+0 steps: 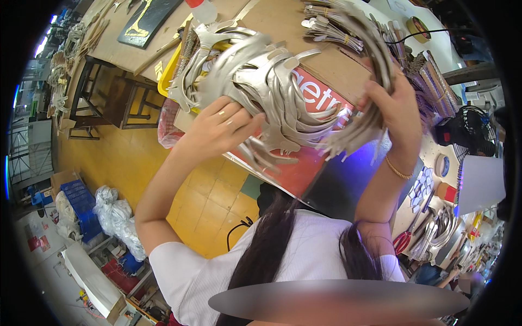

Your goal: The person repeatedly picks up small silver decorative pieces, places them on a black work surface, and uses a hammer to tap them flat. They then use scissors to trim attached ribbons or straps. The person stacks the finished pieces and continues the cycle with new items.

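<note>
Silvery-beige curved straps [283, 100] lie in a thick, fanned heap on the table in front of me. My left hand [217, 127] is curled at the near left side of this heap, closed round a blurred bunch of straps [231, 65]. On the right, my right hand [399, 106] grips another long bunch of straps [378, 46], which arcs up above the hand and hangs down with loose ends below it. Beneath the heap a red printed sheet [293, 174] shows in part. A yellow tray [167, 76] peeks out behind the heap's left side.
Banded bundles of straps [334, 33] lie at the far side, near a tape roll [417, 28] and a black cable. Patterned rolled strips [432, 81] and a fan [472, 130] stand right. A dark wooden stool [128, 103] is left, with plastic bags [117, 212] on the lower left.
</note>
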Demonstrator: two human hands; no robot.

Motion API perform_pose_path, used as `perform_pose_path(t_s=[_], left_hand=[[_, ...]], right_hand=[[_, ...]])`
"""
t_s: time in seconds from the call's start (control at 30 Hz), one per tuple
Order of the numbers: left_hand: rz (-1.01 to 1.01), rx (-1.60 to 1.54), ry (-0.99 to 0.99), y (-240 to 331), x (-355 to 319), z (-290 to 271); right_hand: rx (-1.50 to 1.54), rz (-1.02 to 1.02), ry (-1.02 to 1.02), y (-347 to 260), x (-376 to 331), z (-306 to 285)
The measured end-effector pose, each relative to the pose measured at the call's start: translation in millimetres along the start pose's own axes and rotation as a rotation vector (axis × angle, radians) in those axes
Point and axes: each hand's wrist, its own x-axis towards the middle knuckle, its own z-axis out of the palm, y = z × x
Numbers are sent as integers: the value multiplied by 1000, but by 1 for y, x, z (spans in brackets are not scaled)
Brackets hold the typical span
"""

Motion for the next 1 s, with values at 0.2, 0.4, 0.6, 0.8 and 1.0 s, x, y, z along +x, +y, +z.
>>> perform_pose_path(t_s=[0.2,0.4,0.6,0.8,1.0], left_hand=[[168,-49,-64,-18,32,50],[107,2,-131,-11,14,12],[-30,185,-45,3,4,-47],[-62,89,-175,9,-4,-54],[-61,84,-196,7,-12,-37]], right_hand=[[111,44,106,8,-29,-26],[230,35,140,13,-33,-26],[-57,-70,110,21,-11,11],[-468,-179,-1,36,18,116],[-750,-235,3,62,24,162]])
